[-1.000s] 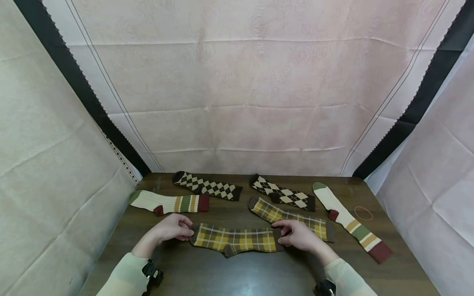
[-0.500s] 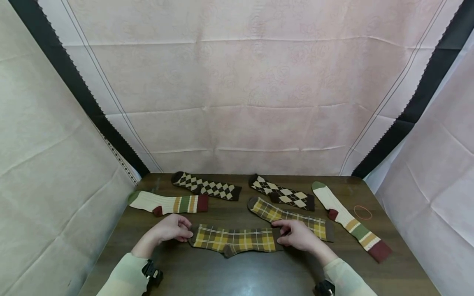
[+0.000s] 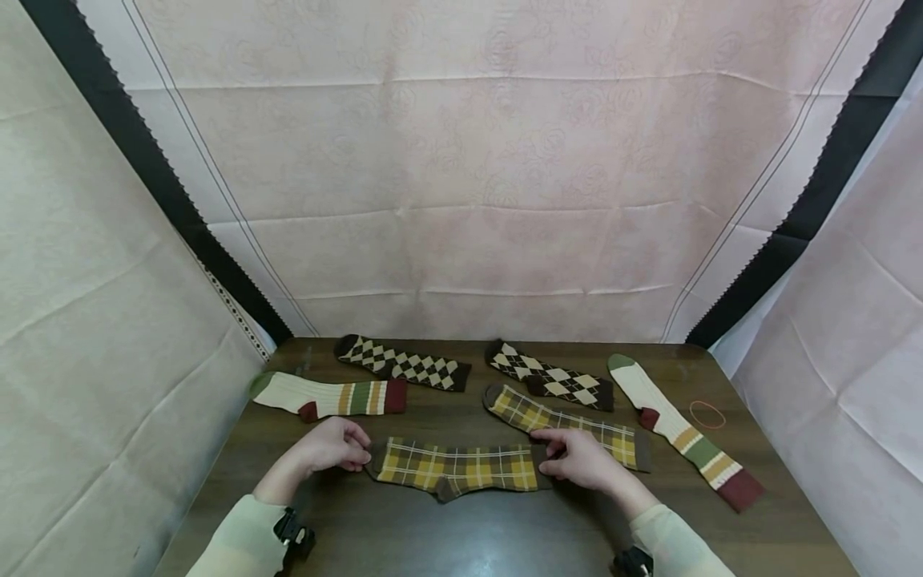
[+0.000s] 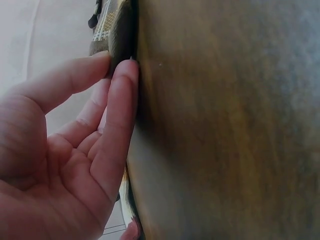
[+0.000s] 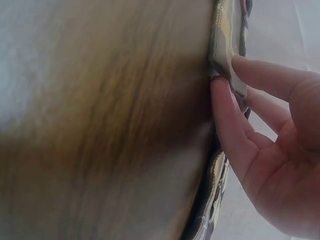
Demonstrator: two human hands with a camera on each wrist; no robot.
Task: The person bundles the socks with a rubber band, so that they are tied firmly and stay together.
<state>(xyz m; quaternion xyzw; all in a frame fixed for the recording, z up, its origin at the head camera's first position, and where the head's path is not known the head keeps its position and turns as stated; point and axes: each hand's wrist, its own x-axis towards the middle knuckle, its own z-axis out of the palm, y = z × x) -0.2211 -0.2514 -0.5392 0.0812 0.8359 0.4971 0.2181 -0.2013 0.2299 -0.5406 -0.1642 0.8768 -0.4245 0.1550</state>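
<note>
A yellow-and-brown plaid sock (image 3: 461,467) lies flat across the front middle of the table, its heel towards me. My left hand (image 3: 328,450) pinches its dark toe end; in the left wrist view the toe (image 4: 121,37) sits between thumb and index finger. At the other end, my right hand (image 3: 582,461) pinches the dark cuff, and the right wrist view has this cuff (image 5: 227,62) between thumb and forefinger. Just behind the right hand is a matching plaid sock (image 3: 526,413), partly covered by the fingers.
Two black-and-cream argyle socks, one left (image 3: 404,365) and one right (image 3: 551,377), lie along the back of the table (image 3: 433,545). Cream socks with striped, maroon cuffs lie at left (image 3: 324,397) and right (image 3: 678,425). An orange rubber band (image 3: 707,415) is at far right.
My left hand has shifted very slightly to the left at the toe end. The right hand and the other socks stay where they were.
</note>
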